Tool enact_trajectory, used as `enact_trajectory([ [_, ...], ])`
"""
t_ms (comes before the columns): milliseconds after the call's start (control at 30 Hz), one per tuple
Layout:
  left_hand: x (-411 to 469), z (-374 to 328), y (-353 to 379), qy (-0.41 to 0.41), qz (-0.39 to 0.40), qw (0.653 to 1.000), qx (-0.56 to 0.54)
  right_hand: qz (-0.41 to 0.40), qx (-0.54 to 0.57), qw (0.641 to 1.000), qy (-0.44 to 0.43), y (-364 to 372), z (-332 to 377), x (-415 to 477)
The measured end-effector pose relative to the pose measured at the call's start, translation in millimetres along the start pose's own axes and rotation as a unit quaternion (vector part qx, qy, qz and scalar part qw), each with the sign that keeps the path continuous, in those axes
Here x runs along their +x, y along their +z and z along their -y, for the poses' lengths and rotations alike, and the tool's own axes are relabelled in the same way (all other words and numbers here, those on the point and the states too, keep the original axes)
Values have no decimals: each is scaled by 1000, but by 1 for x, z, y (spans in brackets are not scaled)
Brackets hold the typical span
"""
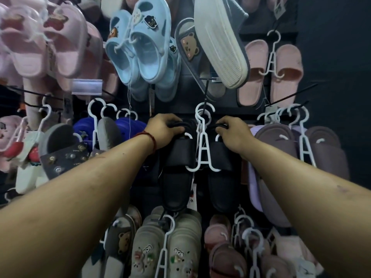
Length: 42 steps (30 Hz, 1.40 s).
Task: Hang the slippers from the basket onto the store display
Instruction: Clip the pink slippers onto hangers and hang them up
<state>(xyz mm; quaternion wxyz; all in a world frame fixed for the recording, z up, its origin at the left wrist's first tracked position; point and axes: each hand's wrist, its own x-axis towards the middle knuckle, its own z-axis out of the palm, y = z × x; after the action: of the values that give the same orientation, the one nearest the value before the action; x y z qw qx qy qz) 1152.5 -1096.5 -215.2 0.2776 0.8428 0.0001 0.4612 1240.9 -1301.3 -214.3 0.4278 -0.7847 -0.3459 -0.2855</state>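
Your left hand (164, 129) curls over the top edge of the left black slipper (176, 177) | your right hand (232, 133) grips the top of the right black slipper (218, 187) | white hanger (202, 149) between your hands carries the pair | its hook sits at the black display peg (205, 95) just above | blue slippers (144, 57) hang higher up

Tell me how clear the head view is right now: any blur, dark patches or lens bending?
Head view: dim overall, so the black slippers lose detail against the dark panel; the pink slippers top left are motion-blurred; the forearms bow outward from wide-angle distortion; the left hand and right hand gripping the black pair look fairly sharp.
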Motion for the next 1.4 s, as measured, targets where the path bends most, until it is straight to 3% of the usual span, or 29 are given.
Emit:
enact_trajectory([
  [233,3,4,9,11,-6,999,38,2,6,1000,-3,5,-5,5],
  [667,-5,-8,4,-7,-9,1000,-18,-13,-12,1000,-13,0,2,0],
  [900,-23,-25,-8,-3,-2,993,120,13,-106,994,-9,-13,18,-17],
  [1067,-54,-46,-21,-10,9,987,162,36,-162,986,-14,-28,31,-44],
  [1400,-156,-109,-64,-10,72,971,226,62,-118,991,-31,-65,71,-147],
])
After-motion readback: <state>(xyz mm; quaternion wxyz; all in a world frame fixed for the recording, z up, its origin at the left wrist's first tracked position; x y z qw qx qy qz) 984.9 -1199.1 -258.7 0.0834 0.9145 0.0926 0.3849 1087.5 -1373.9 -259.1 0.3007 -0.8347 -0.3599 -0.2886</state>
